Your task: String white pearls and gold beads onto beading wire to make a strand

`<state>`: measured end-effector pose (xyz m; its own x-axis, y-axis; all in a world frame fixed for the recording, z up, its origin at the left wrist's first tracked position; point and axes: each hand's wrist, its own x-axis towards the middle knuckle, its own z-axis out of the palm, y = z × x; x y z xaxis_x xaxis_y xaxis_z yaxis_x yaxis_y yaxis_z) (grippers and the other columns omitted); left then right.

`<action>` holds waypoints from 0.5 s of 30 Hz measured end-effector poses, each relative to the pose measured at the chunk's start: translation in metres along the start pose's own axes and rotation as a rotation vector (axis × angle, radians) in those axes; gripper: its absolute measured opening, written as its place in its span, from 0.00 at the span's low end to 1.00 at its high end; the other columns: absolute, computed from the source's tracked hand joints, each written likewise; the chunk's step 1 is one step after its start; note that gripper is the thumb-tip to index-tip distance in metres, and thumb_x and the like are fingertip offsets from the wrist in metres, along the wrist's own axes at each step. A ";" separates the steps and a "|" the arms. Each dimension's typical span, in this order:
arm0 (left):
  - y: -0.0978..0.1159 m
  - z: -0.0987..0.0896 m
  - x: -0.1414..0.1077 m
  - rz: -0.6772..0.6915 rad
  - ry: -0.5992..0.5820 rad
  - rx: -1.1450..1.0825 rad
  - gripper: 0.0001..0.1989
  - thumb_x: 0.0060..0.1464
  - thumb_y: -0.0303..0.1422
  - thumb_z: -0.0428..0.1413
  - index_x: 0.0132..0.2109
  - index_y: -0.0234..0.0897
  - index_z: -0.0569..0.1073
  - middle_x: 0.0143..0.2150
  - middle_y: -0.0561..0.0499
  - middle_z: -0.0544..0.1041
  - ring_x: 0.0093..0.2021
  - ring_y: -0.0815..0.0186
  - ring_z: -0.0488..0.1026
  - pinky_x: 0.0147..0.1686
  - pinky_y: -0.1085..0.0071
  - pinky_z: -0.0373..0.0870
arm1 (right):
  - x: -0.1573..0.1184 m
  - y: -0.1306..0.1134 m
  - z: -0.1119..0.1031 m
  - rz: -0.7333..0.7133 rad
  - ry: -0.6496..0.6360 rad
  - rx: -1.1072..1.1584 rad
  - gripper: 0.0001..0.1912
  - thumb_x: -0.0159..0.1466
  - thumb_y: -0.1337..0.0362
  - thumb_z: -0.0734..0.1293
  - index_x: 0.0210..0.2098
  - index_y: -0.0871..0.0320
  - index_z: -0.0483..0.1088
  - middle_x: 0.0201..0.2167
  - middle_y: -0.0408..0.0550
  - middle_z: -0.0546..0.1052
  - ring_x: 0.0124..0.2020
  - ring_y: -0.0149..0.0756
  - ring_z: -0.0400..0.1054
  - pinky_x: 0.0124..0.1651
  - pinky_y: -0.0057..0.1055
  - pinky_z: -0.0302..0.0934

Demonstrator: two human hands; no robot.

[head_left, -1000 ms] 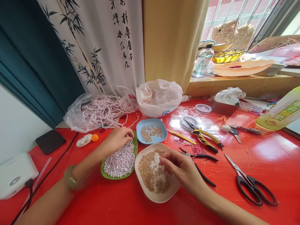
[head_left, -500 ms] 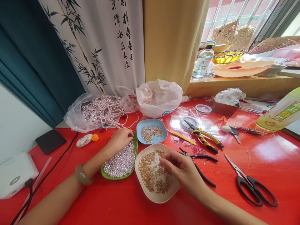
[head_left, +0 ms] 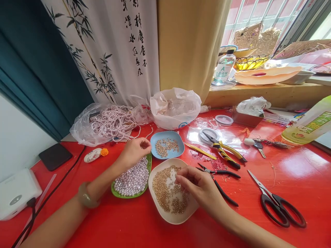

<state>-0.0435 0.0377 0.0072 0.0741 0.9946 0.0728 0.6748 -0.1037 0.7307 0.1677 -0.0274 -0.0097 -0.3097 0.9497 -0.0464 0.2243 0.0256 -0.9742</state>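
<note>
My left hand [head_left: 136, 151] is over the far end of a green dish [head_left: 130, 197] filled with pearly lilac beads [head_left: 132, 179]. Its thumb and fingers are pinched together; whatever they hold is too small to make out. Over the right side of a cream dish [head_left: 169, 220] is my right hand [head_left: 196, 181], also in a pinch, with its fingertips above small gold beads [head_left: 161, 189]. What sits between those fingertips cannot be made out. Behind the cream dish a blue dish [head_left: 154, 136] bears more gold bits [head_left: 162, 148].
Yellow tweezers [head_left: 201, 151], yellow-black pliers [head_left: 223, 155], black-handled pliers [head_left: 224, 193] and scissors [head_left: 274, 203] lie on the red table [head_left: 116, 227] at right. Behind are bead strings [head_left: 111, 122] in a plastic bag and a white bag [head_left: 176, 106]. A black cable [head_left: 64, 168] runs along the left.
My left hand has shifted slightly, its fingertips a little to the right, and the wrist with its bangle has turned. My right hand and the dishes stay as they were.
</note>
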 end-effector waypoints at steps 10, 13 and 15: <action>0.029 0.036 -0.033 -0.318 -0.379 -0.960 0.07 0.36 0.28 0.62 0.27 0.31 0.74 0.26 0.51 0.74 0.28 0.74 0.68 0.31 0.77 0.62 | 0.000 -0.006 0.000 0.055 0.008 0.118 0.08 0.55 0.62 0.62 0.24 0.59 0.67 0.20 0.42 0.70 0.18 0.25 0.62 0.23 0.24 0.58; 0.026 0.039 -0.034 -0.329 -0.379 -0.995 0.08 0.35 0.28 0.63 0.27 0.31 0.74 0.26 0.52 0.74 0.28 0.74 0.68 0.30 0.77 0.62 | -0.001 -0.007 0.000 0.074 -0.005 0.142 0.08 0.55 0.62 0.62 0.24 0.60 0.67 0.20 0.42 0.71 0.18 0.24 0.62 0.23 0.23 0.58; 0.026 0.040 -0.034 -0.335 -0.381 -1.010 0.08 0.35 0.28 0.63 0.27 0.31 0.73 0.26 0.52 0.74 0.27 0.74 0.68 0.30 0.77 0.62 | -0.001 -0.007 0.001 0.086 -0.009 0.142 0.08 0.54 0.62 0.62 0.23 0.60 0.67 0.19 0.42 0.71 0.17 0.24 0.61 0.22 0.23 0.57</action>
<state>0.0006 0.0010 -0.0030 0.3371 0.8872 -0.3151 -0.1874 0.3912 0.9010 0.1658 -0.0288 -0.0032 -0.3036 0.9436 -0.1320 0.1174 -0.1005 -0.9880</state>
